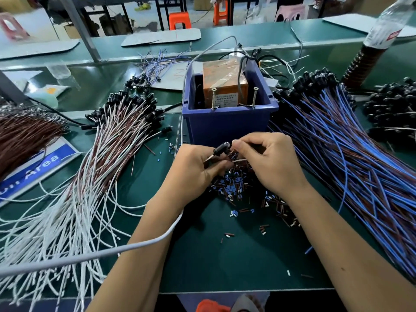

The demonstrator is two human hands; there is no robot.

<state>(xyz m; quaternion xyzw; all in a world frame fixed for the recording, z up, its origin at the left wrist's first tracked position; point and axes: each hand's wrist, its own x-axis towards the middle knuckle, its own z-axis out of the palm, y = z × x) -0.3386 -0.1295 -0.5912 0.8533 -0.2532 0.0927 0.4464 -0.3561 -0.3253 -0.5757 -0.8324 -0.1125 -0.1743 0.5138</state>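
Your left hand (198,167) grips a black capped component (221,149) just in front of the blue bin (225,127). Your right hand (267,163) pinches its thin white lead (239,160) (fingers curled tight), above the heap of cut insulation bits (236,188).

Single view, head-worn and wide-angle. It faces forward and steeply down onto the table (216,262) at close range. The left hand (193,170) and right hand (272,163) sit at frame centre, with the forearms entering from the lower edge. The upper frame reaches an orange stool (179,19) beyond.
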